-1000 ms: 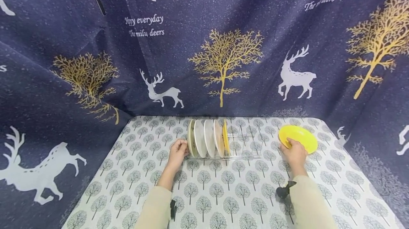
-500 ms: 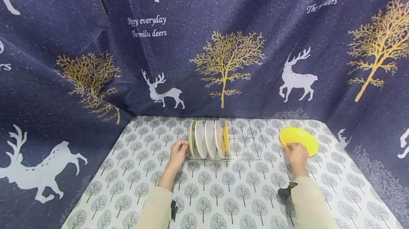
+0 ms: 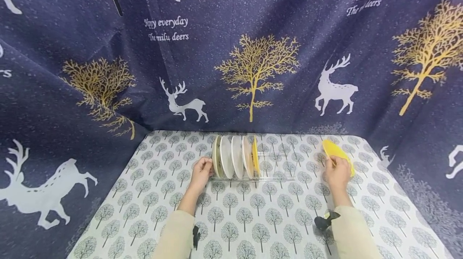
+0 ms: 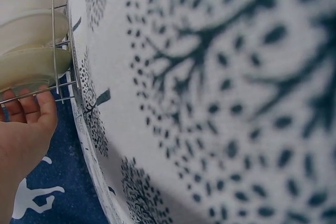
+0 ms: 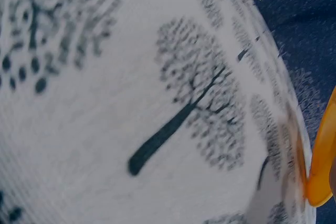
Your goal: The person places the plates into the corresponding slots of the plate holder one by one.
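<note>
A wire dish rack (image 3: 276,178) holds a row of plates on edge: a pale green plate (image 3: 217,156) at the left, white plates (image 3: 226,156), a pale pinkish plate (image 3: 247,156) and an orange-yellow plate (image 3: 255,156). At the rack's left end, my left hand (image 3: 201,171) grips its end wire; the left wrist view shows the fingers (image 4: 47,109) curled around that wire. Off to the right, my right hand (image 3: 338,174) pinches a bright yellow plate (image 3: 333,149) by its near left rim. That plate is tilted steeply. Only its edge (image 5: 321,166) shows in the right wrist view.
Both arms reach over a table with a white tree-print cloth (image 3: 246,219). Behind it hangs a dark blue curtain (image 3: 231,18) printed with deer and trees. The rack's right-hand slots bear no plates.
The yellow plate has gone from lying nearly flat to tilted on edge, its left side lifted by my right hand. My left hand stays at the rack.
</note>
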The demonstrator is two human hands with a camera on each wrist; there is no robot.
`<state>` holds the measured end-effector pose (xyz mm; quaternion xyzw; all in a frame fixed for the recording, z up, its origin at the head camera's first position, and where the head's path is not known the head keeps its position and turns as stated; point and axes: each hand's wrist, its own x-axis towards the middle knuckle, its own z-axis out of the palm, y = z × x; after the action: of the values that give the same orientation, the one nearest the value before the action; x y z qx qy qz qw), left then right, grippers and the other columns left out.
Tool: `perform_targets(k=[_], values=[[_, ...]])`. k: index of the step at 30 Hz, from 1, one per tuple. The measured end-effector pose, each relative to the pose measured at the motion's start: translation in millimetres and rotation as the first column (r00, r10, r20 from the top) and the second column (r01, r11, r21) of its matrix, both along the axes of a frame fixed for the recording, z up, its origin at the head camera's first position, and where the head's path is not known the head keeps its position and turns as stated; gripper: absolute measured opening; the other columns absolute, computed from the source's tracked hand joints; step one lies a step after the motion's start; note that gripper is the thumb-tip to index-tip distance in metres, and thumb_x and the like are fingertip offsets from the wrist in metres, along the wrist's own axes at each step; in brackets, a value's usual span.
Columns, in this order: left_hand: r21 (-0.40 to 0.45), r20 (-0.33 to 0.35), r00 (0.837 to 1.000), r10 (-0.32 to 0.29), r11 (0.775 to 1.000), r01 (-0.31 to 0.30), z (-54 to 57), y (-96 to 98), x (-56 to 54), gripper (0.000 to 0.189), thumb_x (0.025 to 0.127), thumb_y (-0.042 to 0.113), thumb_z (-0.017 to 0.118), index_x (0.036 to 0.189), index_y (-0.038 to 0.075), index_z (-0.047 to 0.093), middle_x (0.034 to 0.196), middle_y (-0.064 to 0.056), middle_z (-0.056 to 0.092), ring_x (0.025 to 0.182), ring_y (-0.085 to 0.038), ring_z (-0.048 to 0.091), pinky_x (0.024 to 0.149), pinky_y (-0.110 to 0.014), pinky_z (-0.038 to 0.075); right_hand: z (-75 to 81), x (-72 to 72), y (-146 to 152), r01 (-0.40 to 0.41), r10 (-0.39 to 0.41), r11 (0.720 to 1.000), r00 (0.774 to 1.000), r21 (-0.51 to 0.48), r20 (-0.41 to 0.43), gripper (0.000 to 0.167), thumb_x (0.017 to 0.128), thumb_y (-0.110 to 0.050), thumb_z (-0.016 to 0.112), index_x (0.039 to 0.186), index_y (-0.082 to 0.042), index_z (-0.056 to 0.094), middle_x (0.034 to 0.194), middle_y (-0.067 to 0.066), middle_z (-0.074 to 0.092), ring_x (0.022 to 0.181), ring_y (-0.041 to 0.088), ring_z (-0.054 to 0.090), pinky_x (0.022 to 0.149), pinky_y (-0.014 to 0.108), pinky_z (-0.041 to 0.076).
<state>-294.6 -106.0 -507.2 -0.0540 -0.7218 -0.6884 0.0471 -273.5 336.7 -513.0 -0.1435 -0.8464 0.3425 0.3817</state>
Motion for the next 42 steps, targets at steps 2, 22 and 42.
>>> perform_targets(k=[2,22,42], values=[[-0.002,0.005,1.0,0.001,1.0,-0.001,-0.4,0.1,0.1,0.02,0.098,0.018,0.045,0.092,0.002,0.053,0.086,-0.01,0.054,0.082,-0.022,0.056,0.082,-0.038,0.053,4.8,0.9,-2,0.011,-0.012,1.0,0.996,-0.009,-0.083,0.017,0.086,-0.005,0.059,0.093,0.01,0.062,0.092,0.027,0.056,0.09,0.043,0.046,0.085,0.051,0.034],[-0.025,0.011,1.0,0.009,1.0,-0.009,1.0,0.0,3.7,0.018,0.099,0.016,0.044,0.096,0.001,0.053,0.09,-0.01,0.06,0.084,-0.022,0.06,0.081,-0.037,0.053,50.6,12.1,-21,0.147,-0.189,0.931,0.977,-0.334,-0.097,0.018,0.086,-0.006,0.052,0.096,0.008,0.059,0.084,0.015,0.056,0.076,0.022,0.049,0.07,0.029,0.041],[-0.052,0.011,1.0,-0.011,0.999,0.012,7.1,-2.9,0.9,0.019,0.099,0.017,0.044,0.098,-0.001,0.052,0.094,-0.013,0.057,0.087,-0.024,0.059,0.082,-0.036,0.053,70.5,27.1,-53,0.03,-0.219,0.771,0.95,-0.636,-0.222,0.017,0.078,0.004,0.054,0.079,-0.012,0.056,0.076,0.001,0.054,0.066,0.006,0.049,0.059,0.012,0.045]])
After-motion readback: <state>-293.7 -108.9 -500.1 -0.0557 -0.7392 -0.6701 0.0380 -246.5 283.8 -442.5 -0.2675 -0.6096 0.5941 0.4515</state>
